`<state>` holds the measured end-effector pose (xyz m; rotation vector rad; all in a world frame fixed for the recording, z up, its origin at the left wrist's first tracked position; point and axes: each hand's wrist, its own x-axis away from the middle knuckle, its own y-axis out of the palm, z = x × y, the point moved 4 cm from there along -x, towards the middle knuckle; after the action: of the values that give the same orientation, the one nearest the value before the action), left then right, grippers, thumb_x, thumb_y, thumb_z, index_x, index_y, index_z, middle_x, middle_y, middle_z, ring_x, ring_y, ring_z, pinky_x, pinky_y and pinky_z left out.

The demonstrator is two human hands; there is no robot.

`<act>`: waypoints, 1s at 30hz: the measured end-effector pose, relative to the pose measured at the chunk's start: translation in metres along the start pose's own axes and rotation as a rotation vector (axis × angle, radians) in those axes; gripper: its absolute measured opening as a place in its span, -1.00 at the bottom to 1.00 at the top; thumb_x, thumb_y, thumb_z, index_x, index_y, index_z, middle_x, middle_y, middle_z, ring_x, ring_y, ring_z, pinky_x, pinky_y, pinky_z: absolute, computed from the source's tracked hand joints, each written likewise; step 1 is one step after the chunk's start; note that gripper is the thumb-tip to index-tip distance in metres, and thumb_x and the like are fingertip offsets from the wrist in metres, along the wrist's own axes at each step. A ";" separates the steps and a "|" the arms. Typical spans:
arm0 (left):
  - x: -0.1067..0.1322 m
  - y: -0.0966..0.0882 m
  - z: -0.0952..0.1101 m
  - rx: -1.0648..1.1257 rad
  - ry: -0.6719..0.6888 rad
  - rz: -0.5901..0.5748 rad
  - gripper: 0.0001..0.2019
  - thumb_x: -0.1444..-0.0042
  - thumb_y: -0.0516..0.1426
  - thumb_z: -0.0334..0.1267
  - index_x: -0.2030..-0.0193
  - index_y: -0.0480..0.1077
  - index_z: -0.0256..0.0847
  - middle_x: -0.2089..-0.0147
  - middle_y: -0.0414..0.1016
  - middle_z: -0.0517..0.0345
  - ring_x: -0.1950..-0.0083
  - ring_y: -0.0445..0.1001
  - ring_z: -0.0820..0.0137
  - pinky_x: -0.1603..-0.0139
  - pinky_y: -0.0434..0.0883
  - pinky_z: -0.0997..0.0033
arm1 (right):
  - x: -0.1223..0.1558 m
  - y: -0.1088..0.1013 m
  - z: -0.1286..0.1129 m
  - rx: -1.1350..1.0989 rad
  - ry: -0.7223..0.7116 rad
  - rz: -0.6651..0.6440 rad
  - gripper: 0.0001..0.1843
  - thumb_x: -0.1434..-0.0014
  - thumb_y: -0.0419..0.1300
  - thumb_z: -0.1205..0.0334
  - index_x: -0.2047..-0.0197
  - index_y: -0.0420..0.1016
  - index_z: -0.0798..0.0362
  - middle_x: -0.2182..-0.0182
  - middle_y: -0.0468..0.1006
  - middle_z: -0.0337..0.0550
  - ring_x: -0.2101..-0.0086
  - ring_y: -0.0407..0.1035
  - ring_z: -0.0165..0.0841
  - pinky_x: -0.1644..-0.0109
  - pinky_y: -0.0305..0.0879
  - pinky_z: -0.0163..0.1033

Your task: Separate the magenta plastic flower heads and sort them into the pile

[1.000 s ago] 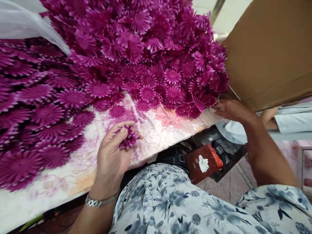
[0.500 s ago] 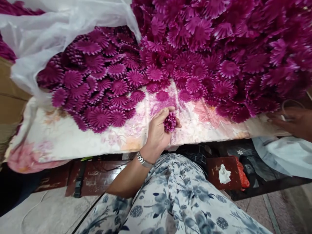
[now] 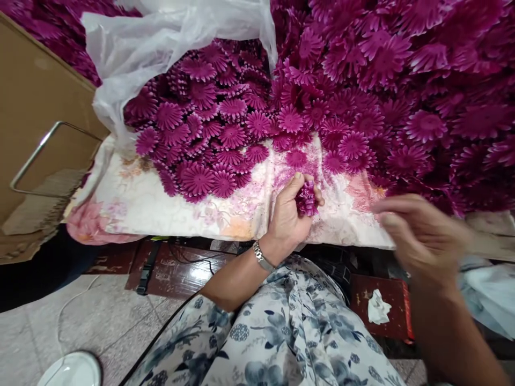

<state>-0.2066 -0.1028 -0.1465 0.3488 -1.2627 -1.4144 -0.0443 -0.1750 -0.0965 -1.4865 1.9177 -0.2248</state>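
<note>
My left hand point(image 3: 290, 212) is closed around a small stack of magenta fabric flowers point(image 3: 307, 199), held over the front edge of a stained floral cloth point(image 3: 169, 206). A metal watch sits on that wrist. My right hand point(image 3: 418, 236) is in the air to the right, near the cloth's edge, blurred by motion, with its fingers pointing left toward the held flowers. Whether it holds anything I cannot make out. A big heap of the same magenta flowers point(image 3: 362, 80) covers the cloth behind both hands.
A clear plastic bag point(image 3: 161, 43) lies over the heap's left part. A cardboard box point(image 3: 36, 123) with a wire handle stands at left. Below are a dark wooden platform point(image 3: 177, 271), a red box point(image 3: 380, 311) with crumpled tissue, a white bowl point(image 3: 72, 370) on the tiled floor, and my floral-print clothing.
The view swung left. My right hand left the heap's right edge and moved left toward my left hand. The left hand kept its hold on the flower stack.
</note>
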 end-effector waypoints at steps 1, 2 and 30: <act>0.001 0.001 0.000 0.021 0.030 0.002 -0.74 -0.23 0.00 -0.28 0.46 0.36 -0.26 0.53 0.36 0.22 0.50 0.39 0.56 0.40 0.36 0.53 | -0.005 0.023 -0.008 -0.072 -0.014 -0.043 -0.86 -0.14 0.22 0.25 0.19 0.51 -0.03 0.33 0.51 -0.14 0.32 0.41 -0.39 0.27 0.36 -0.22; 0.002 0.001 0.000 0.035 0.064 0.001 -0.73 -0.23 -0.01 -0.29 0.47 0.35 -0.26 0.51 0.37 0.22 0.46 0.41 0.56 0.32 0.38 0.52 | -0.009 0.044 -0.014 -0.110 -0.030 -0.071 -0.83 -0.13 0.23 0.23 0.16 0.49 -0.01 0.32 0.52 -0.15 0.32 0.42 -0.40 0.25 0.39 -0.23; -0.005 -0.015 0.028 -0.181 0.136 -0.070 -0.63 -0.23 -0.03 -0.02 0.32 0.45 -0.25 0.43 0.54 0.08 0.15 0.56 0.34 0.04 0.45 0.31 | -0.020 0.110 -0.044 0.002 -0.439 -0.119 -0.78 -0.15 0.08 0.47 0.17 0.48 0.10 0.31 0.55 -0.05 0.27 0.43 -0.32 0.17 0.43 -0.12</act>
<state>-0.2352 -0.0881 -0.1503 0.3617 -1.0123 -1.5260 -0.1552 -0.1322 -0.1128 -1.5038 1.4814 0.0462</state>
